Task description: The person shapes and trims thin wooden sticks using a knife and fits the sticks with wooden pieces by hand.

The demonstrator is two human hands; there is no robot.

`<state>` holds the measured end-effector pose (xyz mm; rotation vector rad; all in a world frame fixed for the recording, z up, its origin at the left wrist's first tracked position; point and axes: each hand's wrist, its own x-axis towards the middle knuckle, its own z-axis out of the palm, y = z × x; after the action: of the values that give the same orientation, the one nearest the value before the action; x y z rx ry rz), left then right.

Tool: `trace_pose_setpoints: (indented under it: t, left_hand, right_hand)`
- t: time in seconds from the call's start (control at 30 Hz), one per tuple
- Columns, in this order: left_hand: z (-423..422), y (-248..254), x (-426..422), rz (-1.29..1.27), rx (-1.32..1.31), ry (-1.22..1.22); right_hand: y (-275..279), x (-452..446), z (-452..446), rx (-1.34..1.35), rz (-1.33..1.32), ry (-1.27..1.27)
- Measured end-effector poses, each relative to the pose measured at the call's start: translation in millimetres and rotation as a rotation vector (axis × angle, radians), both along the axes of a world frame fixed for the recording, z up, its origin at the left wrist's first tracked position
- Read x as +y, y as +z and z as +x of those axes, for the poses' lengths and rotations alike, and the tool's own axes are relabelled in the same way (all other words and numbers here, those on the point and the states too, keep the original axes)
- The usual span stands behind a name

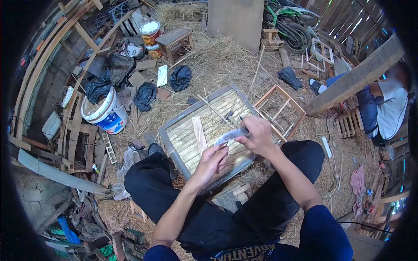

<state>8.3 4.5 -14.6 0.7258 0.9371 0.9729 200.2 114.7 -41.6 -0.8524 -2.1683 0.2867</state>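
Observation:
My right hand (257,135) is closed round the dark handle of a knife (230,136), whose broad blade points left. Just below the blade tip, my left hand (211,163) is closed, thumb and fingers pinched together near the blade; what it pinches is too small to make out. Both hands are above a slatted wooden panel with a grey frame (178,153), between my knees. On the panel lie a flat wood piece (199,134), thin sticks and a small dark object (229,115).
Right of the panel stands a small wooden frame (297,105). At the left is a white bucket (111,114); black plastic bags (145,96) lie beside it. A wooden post (348,80) slants at the right, near a seated person (391,106). Straw covers the ground.

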Motion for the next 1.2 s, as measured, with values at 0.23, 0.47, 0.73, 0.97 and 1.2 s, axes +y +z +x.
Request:
trace_pose_setpoints:
  t: [0.23, 0.47, 0.73, 0.97, 1.2]
  left_hand:
    - [-2.0, -3.0, 2.3, 0.012, -0.086, -0.024]
    - [-2.5, 12.6, 1.6, -0.003, -0.089, -0.031]
    - [-2.1, 13.7, 1.6, 0.008, -0.043, -0.003]
    - [-1.7, 9.7, -0.4, 0.048, -0.018, 0.087]
    - [-1.6, -1.3, 2.2, 0.184, -0.054, 0.210]
  right_hand:
    - [2.2, 5.5, 5.8, -0.034, 0.018, -0.014]
    - [6.1, 7.3, 9.4, -0.067, 0.045, -0.076]
    - [7.7, 11.7, 11.3, -0.049, 0.080, -0.131]
    - [11.1, 5.2, 5.4, -0.091, 0.074, -0.124]
    - [9.1, -0.2, -2.4, -0.065, 0.050, -0.027]
